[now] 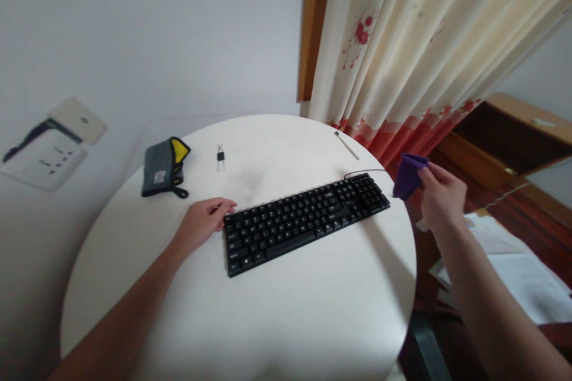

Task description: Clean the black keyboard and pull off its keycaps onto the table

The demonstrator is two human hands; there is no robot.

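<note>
A black keyboard (304,220) lies slanted across the white round table (268,321). At its far left corner, my left hand (208,218) is closed with the fingertips against the edge. My right hand (442,190) pinches a folded purple cloth (407,175), held up beyond the table's right edge, apart from the keyboard's right end. The keyboard's thin cable (366,171) runs from its back toward the cloth.
A grey folded cloth with yellow lining (158,169) lies at the table's left, near a black binder clip (220,156). A thin dark-tipped stick (347,146) lies at the back right. Papers (513,268) sit below on the right; a curtain (379,41) hangs behind.
</note>
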